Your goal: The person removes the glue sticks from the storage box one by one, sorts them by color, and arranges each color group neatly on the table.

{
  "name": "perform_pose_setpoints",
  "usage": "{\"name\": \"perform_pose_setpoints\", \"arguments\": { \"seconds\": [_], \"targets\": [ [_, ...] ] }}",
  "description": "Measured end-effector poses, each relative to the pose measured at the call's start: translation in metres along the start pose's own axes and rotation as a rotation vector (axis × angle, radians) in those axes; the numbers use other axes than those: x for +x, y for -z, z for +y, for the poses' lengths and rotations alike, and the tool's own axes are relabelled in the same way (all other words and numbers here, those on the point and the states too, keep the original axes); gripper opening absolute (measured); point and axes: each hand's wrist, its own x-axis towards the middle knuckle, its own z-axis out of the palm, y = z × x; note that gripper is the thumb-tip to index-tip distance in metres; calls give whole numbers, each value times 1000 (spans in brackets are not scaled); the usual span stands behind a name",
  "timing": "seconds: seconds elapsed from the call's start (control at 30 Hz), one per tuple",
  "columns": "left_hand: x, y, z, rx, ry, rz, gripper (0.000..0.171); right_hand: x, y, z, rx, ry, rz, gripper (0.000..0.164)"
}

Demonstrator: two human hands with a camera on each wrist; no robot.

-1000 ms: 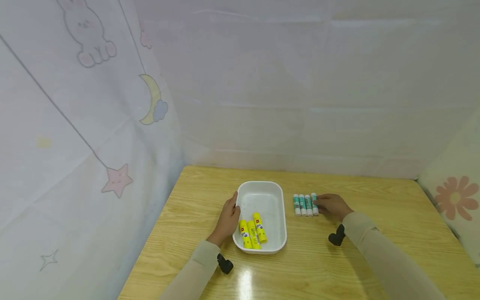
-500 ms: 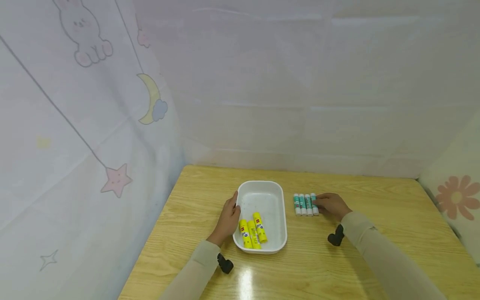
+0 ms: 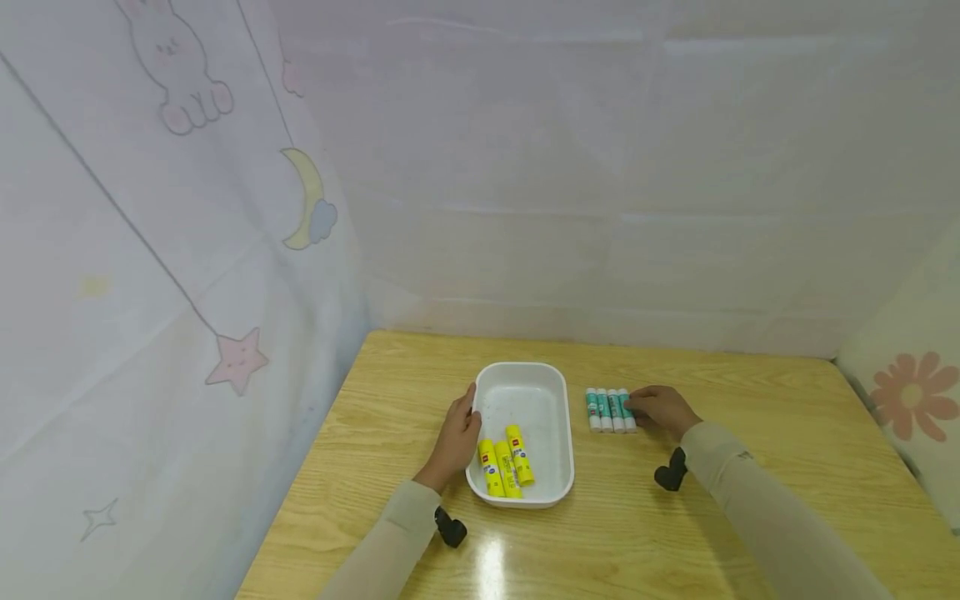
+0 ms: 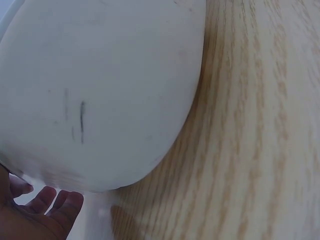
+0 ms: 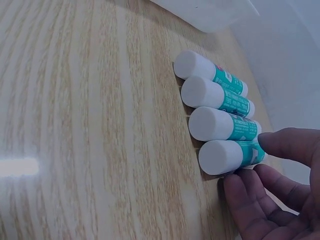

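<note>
Several white-and-green glue sticks (image 5: 220, 155) lie side by side in a row on the table, right of a white plastic tray (image 3: 557, 454). My right hand (image 3: 662, 408) pinches the rightmost stick, thumb on its top and fingers along its outer side. The left hand (image 3: 453, 437) holds the tray's left side, thumb at the rim and fingers along the outer wall. Inside the tray, near its front left corner, are three yellow glue sticks (image 3: 520, 455). The left wrist view shows the tray's outer wall (image 4: 110, 90) with the left fingertips (image 4: 72, 200) at its edge.
The wooden table (image 3: 600, 542) has its far edge against a pale hanging cloth (image 3: 600, 208). A printed cloth (image 3: 187, 292) hangs along the left side. A black wrist device (image 3: 670, 471) sits by the right sleeve, with another black device (image 3: 450, 528) by the left one.
The rightmost green glue stick has shifted slightly left under my right hand, closing up against the row. The left hand and the tray have stayed in place.
</note>
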Motion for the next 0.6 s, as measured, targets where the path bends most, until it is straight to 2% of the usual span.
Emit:
{"name": "perform_pose_setpoints", "arguments": {
  "seconds": [0.23, 0.37, 0.47, 0.6],
  "targets": [
    [0, -1, 2, -3, -1, -6, 55, 1, 5, -7, -78, 32, -20, 47],
    [1, -1, 0, 5, 9, -13, 55, 0, 9, -14, -140, 53, -27, 51],
    [2, -1, -1, 12, 13, -8, 54, 2, 13, -21, -140, 71, -51, 59],
    [4, 0, -2, 7, 13, -4, 55, 2, 14, -34, -66, 65, -86, 64]
  ]
}}
